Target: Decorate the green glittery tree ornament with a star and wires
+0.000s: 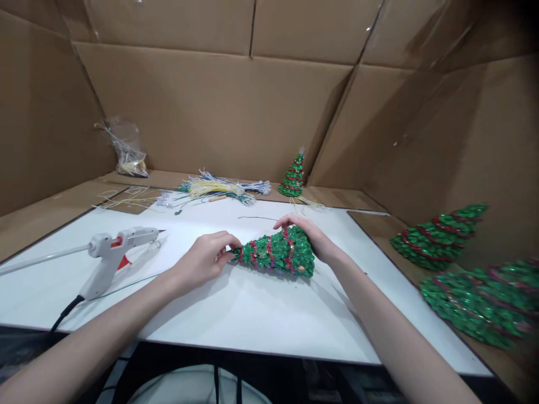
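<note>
The person's left hand [208,255] pinches the narrow tip of a green tree [269,252] between thumb and fingers, while the right hand [305,233] curves over the far side of its wide base. The tree lies on its side on the white board [252,325], in the middle, tip toward the left, with red garland wound around it. The hands are apart, one at each end of it. Left of them a glue gun [109,258] rests on the board, its nozzle pointing right and a glue stick [46,260] coming out of its back. A thin dark wire [257,217] lies beyond the tree. At the far edge are a bundle of white, yellow, green and blue wires [223,188] and a small upright tree [293,177]; a clear bag [128,148] stands in the far left corner. On the right, two more trees [440,238] lean or lie by the cardboard wall [475,146]; the nearer one is blurred.
</note>
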The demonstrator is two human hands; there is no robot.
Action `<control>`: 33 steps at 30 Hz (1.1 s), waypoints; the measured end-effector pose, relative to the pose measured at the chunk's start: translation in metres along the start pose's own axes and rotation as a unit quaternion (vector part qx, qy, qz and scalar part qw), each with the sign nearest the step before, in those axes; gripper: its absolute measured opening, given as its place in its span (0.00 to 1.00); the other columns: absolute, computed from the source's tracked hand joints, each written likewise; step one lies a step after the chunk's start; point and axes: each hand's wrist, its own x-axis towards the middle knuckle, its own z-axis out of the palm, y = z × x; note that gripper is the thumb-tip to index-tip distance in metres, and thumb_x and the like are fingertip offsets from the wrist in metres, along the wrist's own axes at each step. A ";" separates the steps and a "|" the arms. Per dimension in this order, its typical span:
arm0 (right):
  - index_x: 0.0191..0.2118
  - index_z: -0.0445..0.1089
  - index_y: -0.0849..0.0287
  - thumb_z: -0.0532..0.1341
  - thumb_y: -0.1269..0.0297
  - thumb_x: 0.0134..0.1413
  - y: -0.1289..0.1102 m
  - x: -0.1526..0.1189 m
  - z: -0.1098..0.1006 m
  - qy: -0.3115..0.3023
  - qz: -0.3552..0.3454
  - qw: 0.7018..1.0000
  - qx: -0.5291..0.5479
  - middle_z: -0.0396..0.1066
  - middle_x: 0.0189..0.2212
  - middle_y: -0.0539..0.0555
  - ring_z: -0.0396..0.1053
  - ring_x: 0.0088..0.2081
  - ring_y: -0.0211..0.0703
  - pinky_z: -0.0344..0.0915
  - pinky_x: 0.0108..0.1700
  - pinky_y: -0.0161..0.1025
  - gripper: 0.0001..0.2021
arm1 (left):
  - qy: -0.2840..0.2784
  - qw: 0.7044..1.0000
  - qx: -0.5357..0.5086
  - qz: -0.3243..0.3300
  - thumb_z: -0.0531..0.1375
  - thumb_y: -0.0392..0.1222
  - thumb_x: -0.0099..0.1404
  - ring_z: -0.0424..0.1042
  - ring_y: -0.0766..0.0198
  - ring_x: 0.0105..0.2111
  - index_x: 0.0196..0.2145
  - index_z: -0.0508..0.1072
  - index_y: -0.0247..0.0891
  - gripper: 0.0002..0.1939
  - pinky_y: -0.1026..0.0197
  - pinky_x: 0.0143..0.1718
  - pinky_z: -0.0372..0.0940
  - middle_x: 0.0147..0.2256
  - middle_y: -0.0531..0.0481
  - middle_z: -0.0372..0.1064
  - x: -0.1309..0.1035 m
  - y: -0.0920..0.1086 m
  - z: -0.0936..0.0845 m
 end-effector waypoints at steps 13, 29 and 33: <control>0.33 0.71 0.57 0.56 0.57 0.53 -0.007 -0.010 -0.042 0.006 0.006 1.000 -0.003 0.68 0.37 0.53 0.63 0.40 0.42 0.60 0.43 0.40 0.11 | 0.009 1.000 0.021 0.013 0.53 0.34 0.64 0.69 0.65 0.32 0.38 0.72 0.38 0.08 0.64 0.33 0.61 0.34 0.50 0.70 -0.001 -0.008 0.004; 0.33 0.74 0.60 0.66 0.59 0.42 -0.012 -0.022 -0.061 -0.135 0.015 0.985 -0.110 0.53 0.20 0.44 0.53 0.23 0.32 0.53 0.28 0.34 0.11 | 0.010 1.000 0.022 0.017 0.54 0.38 0.65 0.67 0.67 0.30 0.39 0.72 0.38 0.08 0.65 0.31 0.61 0.33 0.50 0.68 0.001 -0.017 0.005; 0.31 0.74 0.62 0.68 0.58 0.40 -0.010 -0.021 -0.061 -0.129 0.023 0.984 -0.121 0.53 0.20 0.44 0.53 0.24 0.33 0.52 0.28 0.34 0.13 | 0.011 1.000 0.017 0.021 0.54 0.37 0.65 0.66 0.67 0.29 0.38 0.72 0.38 0.08 0.65 0.32 0.61 0.33 0.50 0.68 0.001 -0.019 0.006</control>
